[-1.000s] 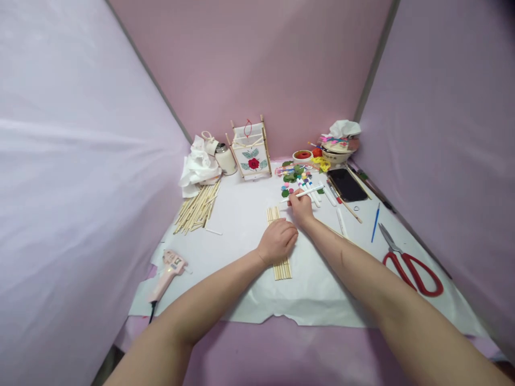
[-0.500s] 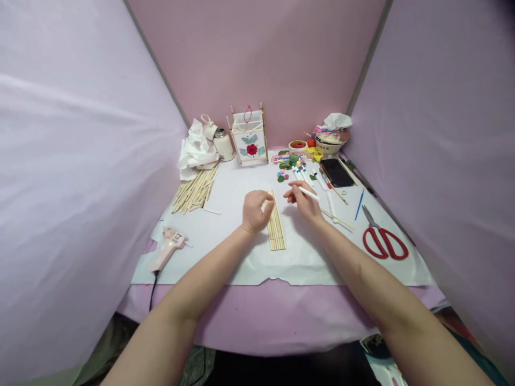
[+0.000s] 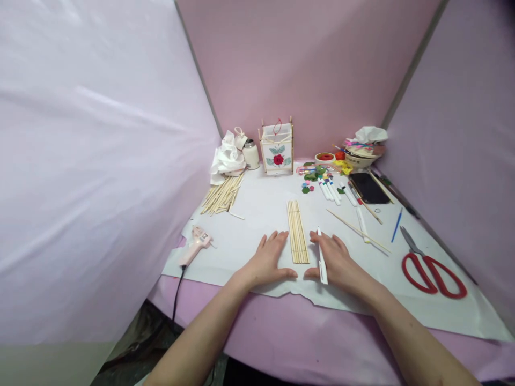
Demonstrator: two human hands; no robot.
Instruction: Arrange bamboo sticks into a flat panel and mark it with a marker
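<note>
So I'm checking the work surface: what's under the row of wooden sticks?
The row of wooden sticks lies on the white paper sheet; whatever is directly beneath the paper there is covered.

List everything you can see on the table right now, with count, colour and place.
stick mat: one, pale wood, centre, between the hands
white marker: one, under right hand
loose sticks: pile, pale wood, back left
glue gun: one, pink, left
lantern: one, white with red flower, back
markers: several, white, back right
phone: one, black, right
scissors: one, red, far right
left hand: flat on paper
right hand: flat, on marker
</note>
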